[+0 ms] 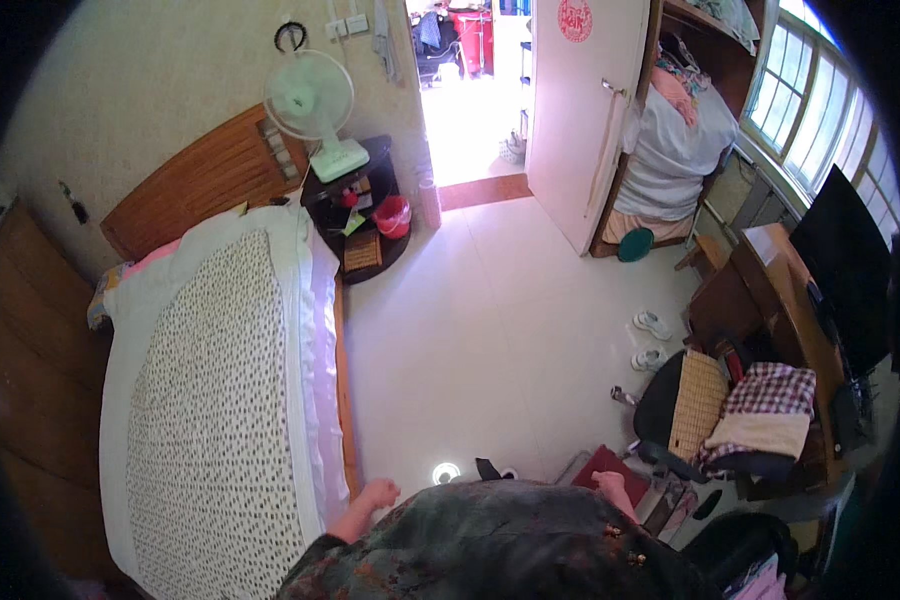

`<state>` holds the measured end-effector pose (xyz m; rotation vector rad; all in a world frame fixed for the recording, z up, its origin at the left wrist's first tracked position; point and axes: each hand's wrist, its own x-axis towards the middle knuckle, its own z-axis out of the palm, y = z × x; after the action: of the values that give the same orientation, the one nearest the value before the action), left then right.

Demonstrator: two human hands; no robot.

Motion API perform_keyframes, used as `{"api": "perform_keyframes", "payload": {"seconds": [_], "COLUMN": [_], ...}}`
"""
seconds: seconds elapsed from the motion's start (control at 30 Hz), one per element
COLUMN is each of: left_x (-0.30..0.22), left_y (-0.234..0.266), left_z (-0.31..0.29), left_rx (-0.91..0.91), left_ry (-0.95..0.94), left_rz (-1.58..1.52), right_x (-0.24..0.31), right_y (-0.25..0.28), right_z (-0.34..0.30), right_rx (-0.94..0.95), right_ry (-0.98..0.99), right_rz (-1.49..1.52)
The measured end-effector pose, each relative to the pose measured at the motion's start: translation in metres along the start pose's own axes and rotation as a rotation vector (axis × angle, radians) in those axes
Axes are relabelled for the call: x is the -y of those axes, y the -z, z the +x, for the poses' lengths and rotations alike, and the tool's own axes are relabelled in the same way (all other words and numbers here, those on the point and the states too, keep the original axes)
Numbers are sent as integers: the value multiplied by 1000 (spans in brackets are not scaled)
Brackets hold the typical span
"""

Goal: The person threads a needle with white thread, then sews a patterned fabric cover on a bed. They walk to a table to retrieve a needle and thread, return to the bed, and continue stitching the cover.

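Observation:
My left hand [378, 494] hangs low beside the edge of the bed [220, 370], its fingers curled in and nothing visible in them. On the other side of my dark patterned top [490, 535], my right hand [613, 487] is also loosely closed, with no object showing in it. It is nearest to a dark red folded cloth or mat [598, 464] on the floor. Neither hand visibly touches any furniture. A polka-dot sheet [215, 350] covers most of the bed.
A fan [310, 100] stands on a dark corner shelf [315, 205] holding a pink bin [392, 217]. Beyond, a white door [585, 120] stands ajar. At right are white shoes [652, 324], a chair [660, 400] with a checked cloth [770, 390], and a desk with a monitor [845, 270].

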<state>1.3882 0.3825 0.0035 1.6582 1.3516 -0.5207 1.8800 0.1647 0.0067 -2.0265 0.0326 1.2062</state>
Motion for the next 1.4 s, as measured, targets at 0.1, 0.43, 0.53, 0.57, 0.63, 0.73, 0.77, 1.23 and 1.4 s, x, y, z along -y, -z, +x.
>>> {"api": "perform_keyframes", "payload": {"seconds": [0.1,0.43,0.53,0.57,0.63,0.73,0.77,1.23,1.4], "left_x": [46,14,-48,-76,-140,-242,-275,-347,-346], "left_y": [-14,145,250,287,363,467,493,566,628], "left_z": [40,163,252,286,347,406,427,523,591], "left_rx": [191,239,112,25,-198,-449,-509,87,115], "left_ry": [-39,389,259,229,167,-98,-156,210,391], "left_rz": [220,3,122,130,78,-4,-25,-52,-109], "right_x": [69,303,356,366,389,461,478,842,946], "right_y": [-19,-103,-112,-111,-124,-134,-132,-220,-268], "right_z": [77,215,243,264,286,298,314,597,661], "right_rx": [42,37,33,53,38,-39,-36,114,86], "right_ry": [9,-24,34,110,90,-117,-152,-78,-84], "right_rz": [-68,-43,-77,-96,-64,34,39,-9,83]}}
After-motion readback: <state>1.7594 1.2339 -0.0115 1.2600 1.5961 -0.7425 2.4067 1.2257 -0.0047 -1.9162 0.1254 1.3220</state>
